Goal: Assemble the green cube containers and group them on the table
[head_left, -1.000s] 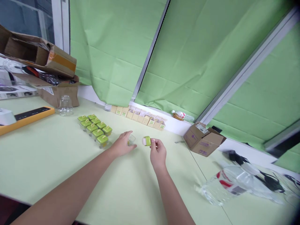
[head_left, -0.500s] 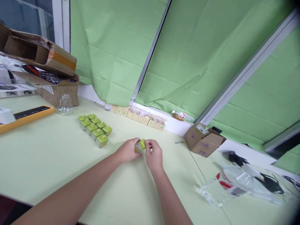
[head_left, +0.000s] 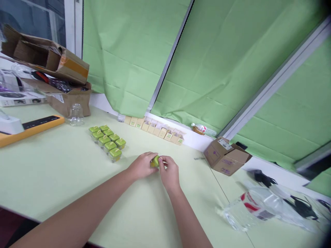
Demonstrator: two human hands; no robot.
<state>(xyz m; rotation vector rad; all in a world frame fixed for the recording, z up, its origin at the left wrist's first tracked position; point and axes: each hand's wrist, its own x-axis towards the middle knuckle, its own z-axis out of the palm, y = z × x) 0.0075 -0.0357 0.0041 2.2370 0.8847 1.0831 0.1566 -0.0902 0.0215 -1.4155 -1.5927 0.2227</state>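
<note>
Over the middle of the table, a small clear container with a green lid (head_left: 155, 161) is between my two hands. My left hand (head_left: 143, 166) wraps round its body from the left, hiding most of it; something yellow shows through the side. With thumb and fingertips, my right hand (head_left: 169, 171) pinches the pale loop on the lid. To the left stand several similar green-lidded containers (head_left: 110, 146), set close together in two rows, each with a pale loop on top.
Small tan cartons (head_left: 152, 127) line the back edge. A cardboard box (head_left: 224, 156) and a large clear bottle (head_left: 248, 210) stand on the right. At left are a yellow-edged power strip (head_left: 33, 130), a clear plastic cup (head_left: 76, 115) and open cardboard boxes (head_left: 69, 101).
The held container has turned and tipped slightly, its lid angled more towards my right hand. The whole view has shifted a little to the right; the other things stay in place.
</note>
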